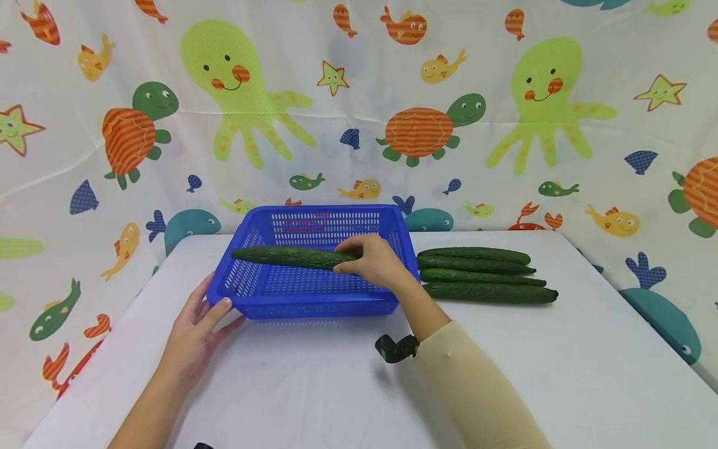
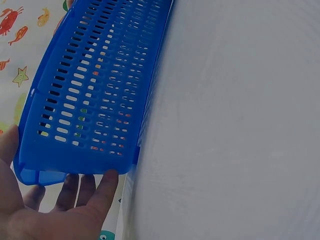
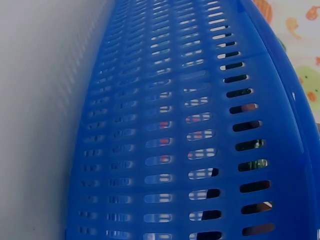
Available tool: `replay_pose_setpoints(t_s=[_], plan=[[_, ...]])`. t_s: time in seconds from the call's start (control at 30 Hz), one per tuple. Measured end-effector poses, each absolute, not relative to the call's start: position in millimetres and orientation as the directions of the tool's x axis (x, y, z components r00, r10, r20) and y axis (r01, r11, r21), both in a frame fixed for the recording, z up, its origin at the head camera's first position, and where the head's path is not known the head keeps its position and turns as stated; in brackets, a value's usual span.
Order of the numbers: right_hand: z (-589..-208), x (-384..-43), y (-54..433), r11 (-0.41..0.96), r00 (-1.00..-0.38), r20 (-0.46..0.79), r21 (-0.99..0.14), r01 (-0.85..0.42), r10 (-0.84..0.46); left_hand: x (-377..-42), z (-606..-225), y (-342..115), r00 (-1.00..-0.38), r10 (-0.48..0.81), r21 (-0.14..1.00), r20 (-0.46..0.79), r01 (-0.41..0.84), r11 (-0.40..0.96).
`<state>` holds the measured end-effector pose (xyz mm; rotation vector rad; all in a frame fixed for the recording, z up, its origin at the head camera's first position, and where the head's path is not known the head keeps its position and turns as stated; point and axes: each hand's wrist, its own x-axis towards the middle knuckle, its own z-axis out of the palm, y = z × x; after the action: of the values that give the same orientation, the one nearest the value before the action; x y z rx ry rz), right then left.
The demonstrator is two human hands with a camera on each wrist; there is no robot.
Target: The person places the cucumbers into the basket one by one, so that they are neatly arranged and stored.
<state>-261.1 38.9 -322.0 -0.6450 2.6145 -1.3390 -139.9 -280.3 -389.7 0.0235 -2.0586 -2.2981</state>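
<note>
We see the left hand (image 1: 193, 337) holding the front-left corner of the blue perforated plastic basket (image 1: 325, 308), its fingers and thumb bent about that corner, probably because a grip there keeps so light a container from sliding. In the middle of the frame the right hand (image 1: 374, 262) pinches one long cucumber (image 1: 286, 256) between thumb and fingers near its right end, leaving most of its length reaching leftward across the basket's opening; we cannot tell whether it touches the plastic. Four more cucumbers (image 1: 488, 292) lie side by side just right of the basket, roughly parallel, an arrangement that seems to leave each within easy reach of the right hand. All five are slender and dark green, with bumpy, ridged skin on the nearest. The basket is a shallow, round-cornered rectangle with flared, slotted walls and a smooth, thick rim. Under it spreads a smooth white tabletop (image 1: 314, 386), and a softly creased cloth printed with sea animals (image 1: 359, 68) fills the upper frame.
</note>
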Motion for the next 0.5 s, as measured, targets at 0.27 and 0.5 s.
replay_pose_setpoints(t_s=[0.27, 0.5], plan=[[-325.4, -265.2, 35.1, 0.562, -0.880, 0.018, -0.764, -0.318, -0.474, -135.9, -389.0, -281.5, -0.998, -0.060, 0.994, 0.036, 0.042, -0.103], [-330.0, -269.5, 35.8, 0.612, -0.870, -0.061, -0.734, -0.294, -0.490, -137.6, -388.8, -279.0, -0.997, -0.065, 0.995, 0.038, 0.044, -0.090]])
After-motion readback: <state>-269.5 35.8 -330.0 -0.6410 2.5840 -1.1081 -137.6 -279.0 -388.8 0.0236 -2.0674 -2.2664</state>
